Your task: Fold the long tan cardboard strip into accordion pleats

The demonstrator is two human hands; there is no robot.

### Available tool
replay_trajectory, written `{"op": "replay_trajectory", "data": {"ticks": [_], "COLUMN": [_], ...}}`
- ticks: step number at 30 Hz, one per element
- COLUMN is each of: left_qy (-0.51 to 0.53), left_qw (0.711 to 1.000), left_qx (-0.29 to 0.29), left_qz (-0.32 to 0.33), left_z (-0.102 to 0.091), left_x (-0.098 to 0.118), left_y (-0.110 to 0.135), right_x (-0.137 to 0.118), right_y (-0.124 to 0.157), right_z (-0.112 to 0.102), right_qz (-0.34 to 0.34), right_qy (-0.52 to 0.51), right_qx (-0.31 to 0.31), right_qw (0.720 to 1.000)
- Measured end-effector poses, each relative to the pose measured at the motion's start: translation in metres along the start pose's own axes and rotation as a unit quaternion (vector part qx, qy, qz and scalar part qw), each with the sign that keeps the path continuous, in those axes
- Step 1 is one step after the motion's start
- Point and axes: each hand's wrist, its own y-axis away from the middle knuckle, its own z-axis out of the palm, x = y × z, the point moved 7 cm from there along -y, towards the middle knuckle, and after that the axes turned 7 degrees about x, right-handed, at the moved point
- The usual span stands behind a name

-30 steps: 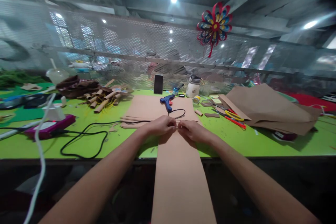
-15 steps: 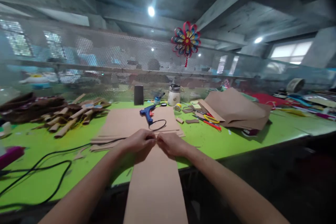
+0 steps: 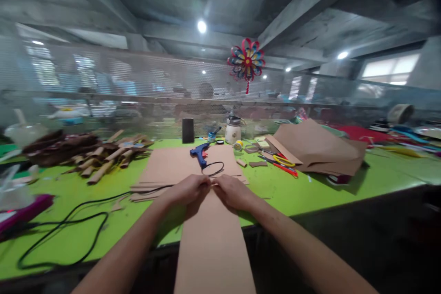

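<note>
A long strip of brown kraft paper runs from the table over its front edge toward me. My left hand pinches the far end of the strip, fingers curled. Right beside it, my right hand is closed on the same end, and the fingertips of both hands almost meet. The very edge between the fingers is mostly hidden. Just beyond the hands lies a stack of brown paper sheets, with a blue glue gun on top and its black cord looping over the sheets.
Rolled brown paper pieces lie at the left. A black cable coils near a purple tool. Scissors with yellow handles, a jar and a large folded brown paper stand at the back and right.
The whole view has shifted slightly, so everything sits a little further right and lower. Both hands keep their pinch on the paper's end, with hardly any movement.
</note>
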Motion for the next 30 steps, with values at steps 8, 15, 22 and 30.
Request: {"op": "replay_trajectory", "data": {"ticks": [8, 15, 22, 30], "left_qy": [-0.058, -0.156, -0.171, -0.172], "left_qw": [0.998, 0.987, 0.985, 0.984], "left_qx": [-0.014, -0.016, -0.013, -0.035], "left_qz": [-0.003, 0.037, 0.008, -0.011], "left_z": [0.002, 0.002, 0.003, -0.005], "left_x": [0.013, 0.028, 0.023, 0.027], "left_y": [0.004, 0.007, 0.007, -0.001], "right_x": [0.005, 0.002, -0.001, -0.009], "right_y": [0.005, 0.006, 0.006, 0.009], "right_z": [0.006, 0.003, 0.002, 0.001], "right_qz": [0.011, 0.013, 0.002, -0.046], "right_qy": [0.034, 0.006, -0.005, 0.028], "right_qx": [-0.014, -0.016, 0.005, 0.086], "right_qw": [0.999, 1.0, 1.0, 0.995]}}
